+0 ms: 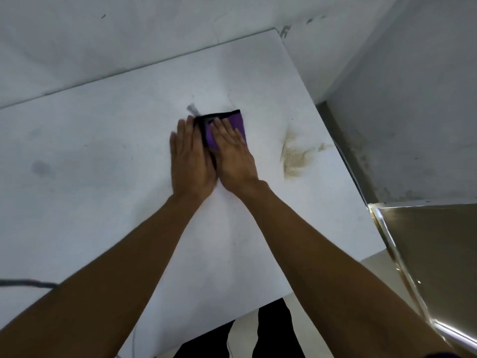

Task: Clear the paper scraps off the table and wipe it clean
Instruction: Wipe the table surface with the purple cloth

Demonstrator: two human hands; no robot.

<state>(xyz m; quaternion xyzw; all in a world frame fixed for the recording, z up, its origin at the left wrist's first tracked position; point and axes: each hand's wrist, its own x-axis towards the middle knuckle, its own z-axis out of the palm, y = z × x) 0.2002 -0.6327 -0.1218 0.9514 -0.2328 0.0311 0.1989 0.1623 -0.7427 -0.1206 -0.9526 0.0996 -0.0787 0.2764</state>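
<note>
1. Both hands lie flat, palms down, on one folded purple cloth [238, 122] near the middle of the white bench [103, 151]. The left hand [191, 156] has its fingers over the cloth's dark-edged left side and partly on the bare bench. The right hand [233, 153] rests squarely on the purple face. Neither grip is curled round anything: the fingers are spread out straight, pressing the cloth down, not pinching it.

2. A tan smear [294, 156] sits to the right of the hands, close to the bench's right edge. If the cloth is dragged through it with a broad stroke, I'd expect the mess to spread across the surface instead of lifting off.

3. That smear lies near the edge, so a push to the right could carry the dirt over onto the floor.

4. With flat palms and no real hold, the cloth could slide out or unfold under a fast sweep. The left hand looks blurred, which hints at speed.

5. A dark cable [25, 282] lies at the near left of the bench, and a wide stroke that way might catch it.

6. A small grey mark [192, 109] shows just beyond the cloth; I cannot tell if it is a scrap or a stain.

7. Counted: two hands, one cloth, one tan smear, one cable, one faint grey smudge [41, 167] at the left, and no clear paper scraps.
</note>
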